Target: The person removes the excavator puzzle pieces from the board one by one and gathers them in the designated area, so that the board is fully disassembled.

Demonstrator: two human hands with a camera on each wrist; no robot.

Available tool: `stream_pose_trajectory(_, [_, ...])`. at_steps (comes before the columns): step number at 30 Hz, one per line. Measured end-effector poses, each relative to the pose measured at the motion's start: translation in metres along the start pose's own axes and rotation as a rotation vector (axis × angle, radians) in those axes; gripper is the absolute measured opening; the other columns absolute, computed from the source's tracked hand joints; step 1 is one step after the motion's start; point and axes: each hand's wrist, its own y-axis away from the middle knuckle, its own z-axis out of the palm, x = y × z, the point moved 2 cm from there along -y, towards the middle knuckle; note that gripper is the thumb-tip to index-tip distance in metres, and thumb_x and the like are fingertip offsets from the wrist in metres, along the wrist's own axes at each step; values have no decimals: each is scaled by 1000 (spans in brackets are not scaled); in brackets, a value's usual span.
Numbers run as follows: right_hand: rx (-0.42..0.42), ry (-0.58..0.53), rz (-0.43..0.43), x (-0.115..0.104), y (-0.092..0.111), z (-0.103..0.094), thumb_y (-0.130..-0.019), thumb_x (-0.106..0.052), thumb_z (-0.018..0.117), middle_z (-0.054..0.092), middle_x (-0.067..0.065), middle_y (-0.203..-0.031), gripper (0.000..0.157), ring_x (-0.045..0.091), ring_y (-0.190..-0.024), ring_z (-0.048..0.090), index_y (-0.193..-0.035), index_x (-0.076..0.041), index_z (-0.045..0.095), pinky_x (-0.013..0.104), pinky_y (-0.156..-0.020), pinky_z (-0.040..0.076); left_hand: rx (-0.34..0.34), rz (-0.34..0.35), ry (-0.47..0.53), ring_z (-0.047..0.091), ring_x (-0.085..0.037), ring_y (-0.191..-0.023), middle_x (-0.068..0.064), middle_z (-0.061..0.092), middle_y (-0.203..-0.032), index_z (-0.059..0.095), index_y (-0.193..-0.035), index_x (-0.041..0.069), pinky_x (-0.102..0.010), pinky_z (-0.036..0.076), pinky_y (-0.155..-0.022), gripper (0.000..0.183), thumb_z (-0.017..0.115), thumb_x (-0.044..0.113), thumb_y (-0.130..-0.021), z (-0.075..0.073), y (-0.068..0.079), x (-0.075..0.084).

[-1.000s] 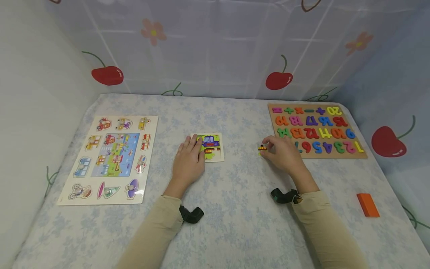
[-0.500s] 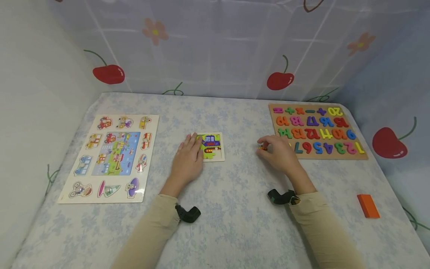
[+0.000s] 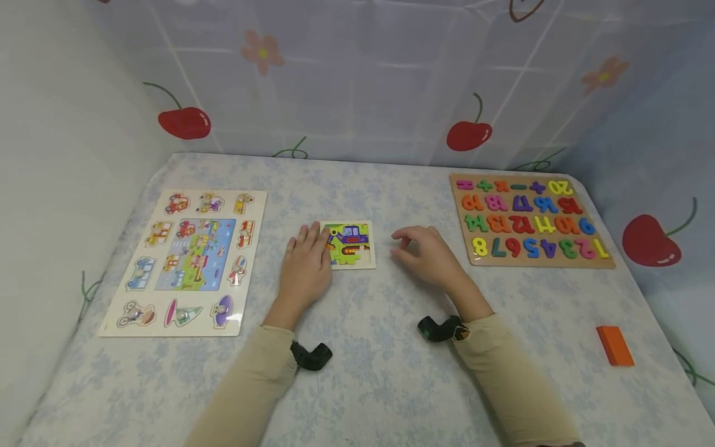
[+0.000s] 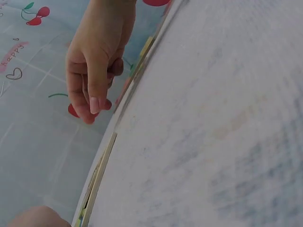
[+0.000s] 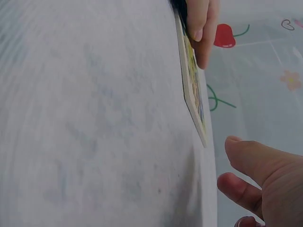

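My left hand (image 3: 304, 270) rests flat, its fingertips over the left edge of a small framed jigsaw puzzle (image 3: 352, 239) with a purple and yellow vehicle on green. A pale patch of bare frame shows at the puzzle's lower right. To the right of the puzzle, apart from it, is my right hand (image 3: 427, 257), thumb and forefinger curved with a gap between them. No piece shows between them. In the right wrist view, the right hand's fingers (image 5: 251, 156) stand apart, and the puzzle edge (image 5: 187, 80) lies under the left fingers (image 5: 199, 23).
At the left lies a white knobbed vehicle puzzle board (image 3: 254, 248). A wooden number board (image 3: 530, 220) with coloured digits is at the back right. An orange block (image 3: 614, 346) lies near the right edge. A curtain (image 3: 363, 81) with cherries rises behind the table.
My right hand has moved left toward the small puzzle. The small piece seen at its fingertips earlier is no longer visible. My left hand has shifted slightly left, still on the puzzle.
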Motion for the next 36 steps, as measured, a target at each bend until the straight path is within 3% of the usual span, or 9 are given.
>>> stream_pose_trajectory(12, [-62,8,-79,-29,-13,32,-92,-31,71,64,-2,-98,33,19,-93,47,-122,-17,68,34,-80,41,0,-9,-46,12,-26,-156,-2,24,-165,31,-157,20,-47,9,-127,52,28,35,-107,2,2,-1])
stream_pose_trajectory(19, [-84,75,-150,-40,-19,46,-91,-36,72,63,0,-105,40,19,-88,44,-127,-20,68,31,-72,38,-24,13,-93,12,-27,-156,-3,22,-166,28,-158,19,-49,9,-126,53,29,34,-107,1,1,0])
stream_pose_trajectory(24, [-95,112,-158,-43,-22,51,-91,-42,71,62,0,-116,43,19,-91,45,-130,-24,66,32,-75,40,-29,21,-96,10,-26,-156,-2,21,-166,27,-158,19,-49,8,-126,53,28,35,-107,1,0,-1])
stream_pose_trajectory(33, [-98,86,-177,-45,-23,54,-90,-38,73,63,0,-111,30,20,-91,46,-116,-22,70,34,-77,42,-33,14,-85,11,-26,-156,-1,22,-166,28,-158,19,-49,8,-126,53,27,34,-107,0,-1,-1])
stream_pose_trajectory(36, [-106,87,-167,-45,-23,54,-89,-39,74,64,-1,-108,32,19,-91,47,-116,-21,71,33,-79,43,-34,4,-74,10,-25,-156,-1,22,-166,29,-158,19,-48,7,-126,53,27,35,-107,1,0,-2])
